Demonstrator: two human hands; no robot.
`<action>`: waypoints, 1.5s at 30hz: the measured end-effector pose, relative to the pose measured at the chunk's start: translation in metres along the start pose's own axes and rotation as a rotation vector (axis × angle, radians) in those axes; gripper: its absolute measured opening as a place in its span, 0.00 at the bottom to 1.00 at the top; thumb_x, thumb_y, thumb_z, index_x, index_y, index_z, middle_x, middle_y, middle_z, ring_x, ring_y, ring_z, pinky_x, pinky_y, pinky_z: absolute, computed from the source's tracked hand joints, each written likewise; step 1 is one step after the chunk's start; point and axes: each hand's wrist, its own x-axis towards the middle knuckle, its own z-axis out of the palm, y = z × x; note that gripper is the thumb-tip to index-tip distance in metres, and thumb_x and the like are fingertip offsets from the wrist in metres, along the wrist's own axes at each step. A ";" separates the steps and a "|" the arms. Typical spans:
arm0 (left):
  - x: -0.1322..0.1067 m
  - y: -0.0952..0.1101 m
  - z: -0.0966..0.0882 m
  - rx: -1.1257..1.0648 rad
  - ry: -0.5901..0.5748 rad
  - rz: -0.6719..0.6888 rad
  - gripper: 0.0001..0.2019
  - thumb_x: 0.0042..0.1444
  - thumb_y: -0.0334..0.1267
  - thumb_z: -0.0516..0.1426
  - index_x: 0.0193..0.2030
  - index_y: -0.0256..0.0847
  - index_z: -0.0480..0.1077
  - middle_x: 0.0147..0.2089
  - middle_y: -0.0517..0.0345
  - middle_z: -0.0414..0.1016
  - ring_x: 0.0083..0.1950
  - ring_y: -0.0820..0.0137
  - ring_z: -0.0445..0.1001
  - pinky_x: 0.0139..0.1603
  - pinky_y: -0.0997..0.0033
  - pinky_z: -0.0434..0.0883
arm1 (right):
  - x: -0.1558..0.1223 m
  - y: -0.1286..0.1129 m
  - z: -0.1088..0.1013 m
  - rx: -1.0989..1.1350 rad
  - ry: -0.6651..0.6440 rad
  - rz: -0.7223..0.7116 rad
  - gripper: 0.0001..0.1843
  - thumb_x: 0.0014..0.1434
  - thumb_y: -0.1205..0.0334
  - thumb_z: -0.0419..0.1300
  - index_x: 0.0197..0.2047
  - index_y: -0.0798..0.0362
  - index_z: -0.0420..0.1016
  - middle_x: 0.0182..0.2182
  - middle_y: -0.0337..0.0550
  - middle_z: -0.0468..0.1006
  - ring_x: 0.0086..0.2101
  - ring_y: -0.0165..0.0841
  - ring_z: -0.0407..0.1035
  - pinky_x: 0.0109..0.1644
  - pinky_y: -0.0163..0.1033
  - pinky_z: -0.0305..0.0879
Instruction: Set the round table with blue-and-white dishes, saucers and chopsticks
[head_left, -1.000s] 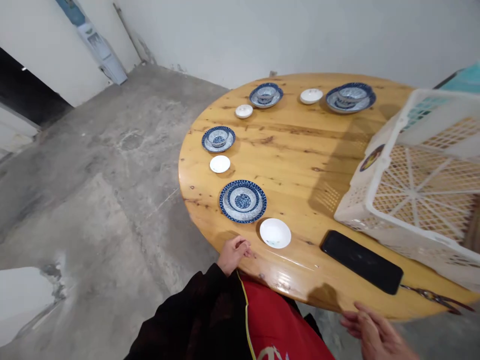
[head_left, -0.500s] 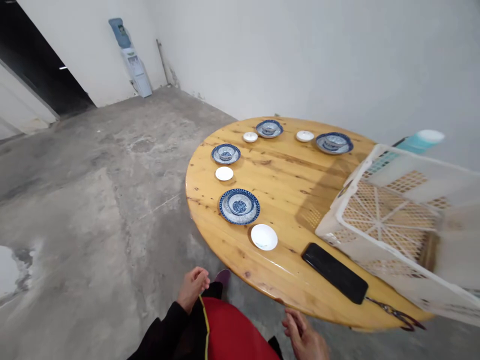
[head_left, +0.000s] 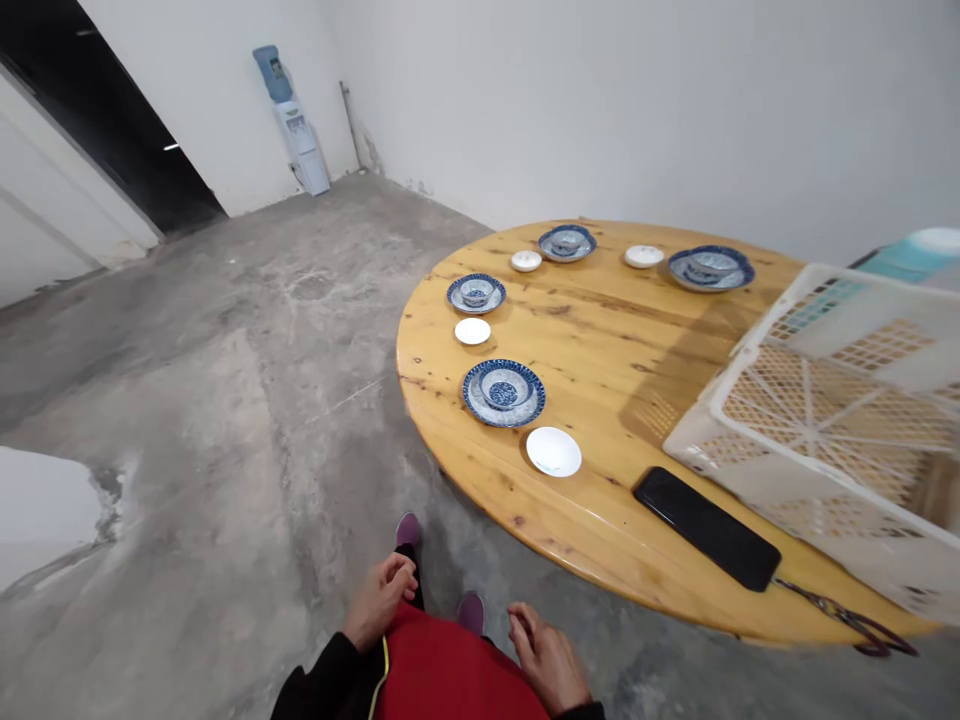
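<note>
My left hand [head_left: 381, 600] hangs in front of my body, fingers curled in, with nothing visible in it. Lower right of it, my right hand [head_left: 549, 655] is also empty, its fingers loosely bent and a little apart. Both are off the table [head_left: 600, 540], short of its near edge. Closest on the tabletop are a white saucer [head_left: 553, 452] and a blue-and-white plate [head_left: 474, 408] carrying a patterned bowl [head_left: 504, 390]. Farther round the rim stand several similar plate-and-bowl settings, with small white dishes [head_left: 472, 331] beside them.
A white plastic crate [head_left: 697, 440] stands on the table's right side. A black phone [head_left: 709, 525] and scissors [head_left: 847, 615] lie near the front edge. Behind the crate is a turquoise object [head_left: 907, 255]. A water dispenser [head_left: 300, 145] stands by the far wall.
The view has turned left, so the table sits farther right. My right hand has drawn away from the table edge toward my body. The dishes have not moved on the table.
</note>
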 end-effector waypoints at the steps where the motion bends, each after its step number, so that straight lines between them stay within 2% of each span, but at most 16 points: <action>1: 0.003 0.001 -0.004 -0.014 -0.004 0.007 0.19 0.48 0.56 0.59 0.33 0.40 0.69 0.28 0.60 0.73 0.30 0.71 0.72 0.38 0.68 0.69 | 0.007 -0.001 -0.002 -0.026 -0.010 -0.021 0.22 0.68 0.46 0.46 0.42 0.46 0.78 0.29 0.45 0.83 0.32 0.40 0.81 0.35 0.36 0.69; 5: 0.021 0.002 -0.035 -0.064 0.006 0.028 0.19 0.46 0.56 0.60 0.32 0.40 0.69 0.27 0.60 0.73 0.30 0.71 0.72 0.38 0.69 0.69 | 0.044 -0.010 -0.005 -0.107 -0.037 -0.059 0.23 0.69 0.53 0.43 0.45 0.49 0.78 0.32 0.47 0.85 0.34 0.42 0.81 0.36 0.39 0.68; 8: 0.042 0.002 -0.076 -0.103 0.056 0.037 0.21 0.46 0.57 0.60 0.33 0.39 0.70 0.28 0.59 0.74 0.30 0.71 0.72 0.36 0.70 0.68 | 0.083 -0.042 0.002 -0.144 -0.062 -0.091 0.21 0.69 0.54 0.44 0.46 0.49 0.78 0.36 0.47 0.85 0.36 0.42 0.81 0.37 0.39 0.67; 10: 0.057 0.003 -0.111 -0.129 0.114 0.059 0.23 0.46 0.59 0.60 0.33 0.39 0.71 0.28 0.58 0.75 0.30 0.71 0.72 0.35 0.70 0.69 | 0.111 -0.080 0.012 -0.154 -0.108 -0.125 0.20 0.69 0.55 0.45 0.47 0.49 0.77 0.37 0.46 0.85 0.38 0.42 0.81 0.38 0.38 0.66; 16: 0.099 0.008 -0.226 -0.145 0.328 0.071 0.27 0.41 0.64 0.62 0.33 0.39 0.73 0.29 0.54 0.77 0.31 0.65 0.76 0.37 0.65 0.74 | 0.181 -0.223 0.056 -0.184 -0.241 -0.196 0.17 0.69 0.60 0.47 0.48 0.49 0.77 0.41 0.45 0.84 0.42 0.38 0.79 0.41 0.36 0.62; 18: 0.115 0.010 -0.256 -0.125 0.356 0.057 0.29 0.39 0.66 0.63 0.34 0.39 0.74 0.29 0.53 0.77 0.32 0.63 0.77 0.37 0.64 0.75 | 0.200 -0.257 0.064 -0.168 -0.284 -0.214 0.16 0.68 0.60 0.49 0.48 0.49 0.77 0.42 0.44 0.84 0.43 0.38 0.78 0.42 0.36 0.61; 20: 0.135 0.015 -0.276 -0.104 0.346 0.056 0.30 0.39 0.66 0.62 0.34 0.38 0.74 0.29 0.52 0.78 0.33 0.62 0.78 0.39 0.63 0.75 | 0.216 -0.278 0.067 -0.158 -0.294 -0.201 0.15 0.68 0.60 0.49 0.48 0.49 0.77 0.43 0.44 0.84 0.44 0.38 0.78 0.42 0.36 0.60; 23: 0.172 0.030 -0.289 -0.064 0.278 0.080 0.29 0.41 0.65 0.62 0.35 0.38 0.74 0.29 0.53 0.77 0.34 0.62 0.78 0.40 0.62 0.75 | 0.239 -0.295 0.063 -0.167 -0.282 -0.130 0.16 0.68 0.60 0.48 0.49 0.50 0.76 0.45 0.45 0.83 0.45 0.38 0.77 0.43 0.37 0.60; 28: 0.239 0.077 -0.284 0.000 0.116 0.247 0.25 0.49 0.62 0.60 0.38 0.38 0.74 0.32 0.53 0.77 0.36 0.63 0.77 0.42 0.63 0.76 | 0.287 -0.319 0.062 -0.158 -0.303 -0.065 0.17 0.68 0.60 0.49 0.51 0.49 0.77 0.47 0.45 0.83 0.47 0.40 0.77 0.44 0.38 0.61; 31: 0.276 0.111 -0.286 0.111 0.014 0.340 0.23 0.57 0.58 0.55 0.40 0.39 0.74 0.35 0.52 0.77 0.38 0.64 0.77 0.44 0.65 0.75 | 0.333 -0.338 0.063 -0.131 -0.306 -0.067 0.17 0.68 0.59 0.49 0.51 0.49 0.77 0.47 0.45 0.84 0.46 0.39 0.77 0.44 0.38 0.61; 34: 0.310 0.145 -0.303 0.226 -0.044 0.329 0.23 0.59 0.59 0.54 0.40 0.39 0.74 0.35 0.53 0.77 0.38 0.64 0.77 0.44 0.65 0.75 | 0.389 -0.358 0.060 -0.105 -0.285 -0.065 0.16 0.68 0.59 0.49 0.50 0.49 0.77 0.46 0.45 0.84 0.46 0.39 0.78 0.43 0.38 0.60; 37: 0.342 0.176 -0.332 0.261 0.000 0.259 0.26 0.56 0.63 0.54 0.41 0.39 0.73 0.35 0.53 0.78 0.38 0.62 0.78 0.45 0.63 0.75 | 0.447 -0.379 0.053 -0.060 -0.262 -0.089 0.15 0.68 0.60 0.50 0.49 0.49 0.77 0.45 0.45 0.84 0.44 0.37 0.78 0.43 0.37 0.59; 41: 0.384 0.210 -0.371 0.220 0.121 0.168 0.32 0.49 0.69 0.56 0.40 0.39 0.73 0.35 0.51 0.78 0.40 0.59 0.79 0.46 0.62 0.75 | 0.515 -0.403 0.040 -0.034 -0.244 -0.122 0.14 0.68 0.61 0.50 0.48 0.49 0.77 0.45 0.45 0.84 0.45 0.37 0.77 0.43 0.37 0.59; 45: 0.425 0.232 -0.390 0.170 0.170 0.088 0.37 0.40 0.75 0.58 0.39 0.39 0.73 0.35 0.49 0.80 0.41 0.57 0.80 0.48 0.60 0.76 | 0.563 -0.424 0.028 -0.037 -0.212 -0.129 0.14 0.69 0.60 0.50 0.48 0.49 0.77 0.45 0.45 0.84 0.45 0.37 0.77 0.43 0.37 0.60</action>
